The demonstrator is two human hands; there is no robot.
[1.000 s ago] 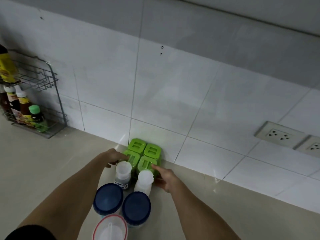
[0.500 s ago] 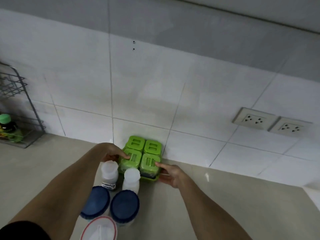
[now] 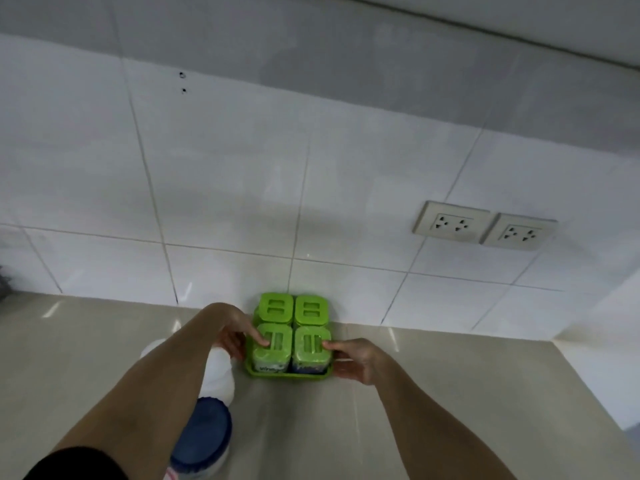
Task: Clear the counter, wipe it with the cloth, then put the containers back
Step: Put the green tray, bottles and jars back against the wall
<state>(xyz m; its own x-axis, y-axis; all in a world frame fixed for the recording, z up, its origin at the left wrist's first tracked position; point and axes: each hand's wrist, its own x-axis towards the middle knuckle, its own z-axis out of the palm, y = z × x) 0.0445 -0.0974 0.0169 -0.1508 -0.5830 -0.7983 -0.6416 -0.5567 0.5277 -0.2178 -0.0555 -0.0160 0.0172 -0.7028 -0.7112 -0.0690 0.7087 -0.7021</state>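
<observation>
Head view: both hands grip the green tray [image 3: 289, 373] of four green-lidded containers [image 3: 291, 331] by the wall.
Left hand [image 3: 239, 332] and right hand [image 3: 355, 358] close on opposite tray sides; this looks like the clearing step, so next comes lifting it level off the tabletop [image 3: 433, 393].

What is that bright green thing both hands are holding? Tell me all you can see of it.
It is a green tray of shiny plastic, low-walled, carrying four square jars with matching green lids, set two by two. Each lid has two slots on top. The front jars look clear, with labels too blurred to read. The tray stands near the tiled wall on the beige counter; whether it rests there or is lifted, I cannot tell. The left hand and right hand grip its sides, thumbs on the front lids.
</observation>
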